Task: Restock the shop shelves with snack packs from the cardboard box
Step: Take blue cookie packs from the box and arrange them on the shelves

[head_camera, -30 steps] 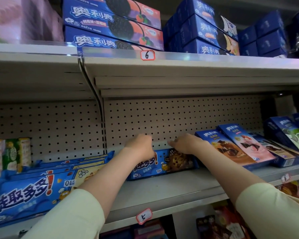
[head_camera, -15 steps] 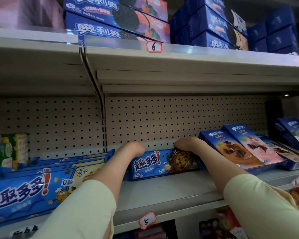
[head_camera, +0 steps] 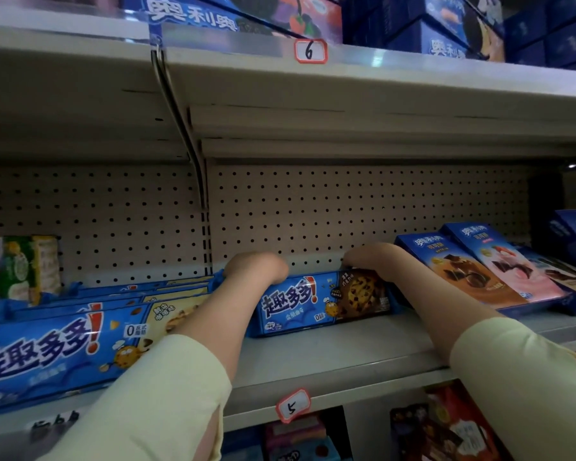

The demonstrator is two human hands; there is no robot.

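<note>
A blue chocolate-chip cookie pack stands on its long edge on shelf 5, close to the pegboard back. My left hand hooks over its top left end and my right hand over its top right end. Both hands' fingers curl down behind the pack and are mostly hidden. The cardboard box is out of view.
A row of the same blue packs lies left of my left arm, with green and white packs behind it. Blue Oreo boxes lean just right of my right hand. Shelf 6 hangs low overhead with more Oreo boxes.
Both hands have dipped further over the pack's top edge, hiding the fingers behind it. The pack now stands a little more upright and nearer the back wall.
</note>
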